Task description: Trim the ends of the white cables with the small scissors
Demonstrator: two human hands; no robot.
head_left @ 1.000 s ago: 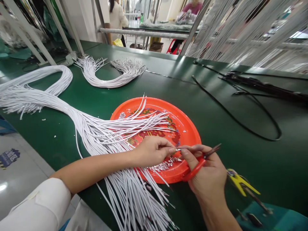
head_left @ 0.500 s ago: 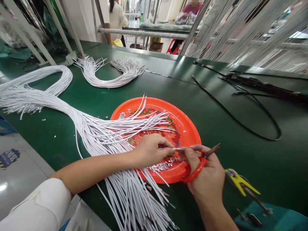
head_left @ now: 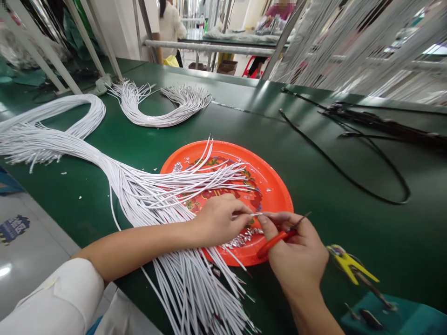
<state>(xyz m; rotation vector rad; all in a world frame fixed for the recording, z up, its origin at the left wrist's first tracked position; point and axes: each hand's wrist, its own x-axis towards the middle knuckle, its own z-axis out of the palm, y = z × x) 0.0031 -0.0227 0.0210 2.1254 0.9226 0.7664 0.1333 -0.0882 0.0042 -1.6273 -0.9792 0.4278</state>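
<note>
Over the red plastic tray (head_left: 275, 195), my left hand (head_left: 221, 221) pinches one white cable (head_left: 257, 214) near its end. My right hand (head_left: 296, 246) is closed around red-handled scissors (head_left: 274, 243), whose dark tips point up to the right, away from the cable. Its thumb and forefinger meet at the cable's tip, close to my left fingertips. A thick bundle of white cables (head_left: 139, 186) crosses the tray's left side and runs under my left forearm. Silvery foil scraps (head_left: 244, 238) lie in the tray below my hands.
Yellow-handled pliers (head_left: 351, 265) lie on the green table (head_left: 366, 228) at right, near a teal block (head_left: 398, 316). Black cables (head_left: 384, 125) stretch across the right side. More white cable bundles (head_left: 164, 111) lie at the back left. Other people are beyond the metal frame.
My right hand has turned and shifted slightly left, bringing the scissors lower and its thumb and forefinger onto the cable's tip. My left hand has hardly moved.
</note>
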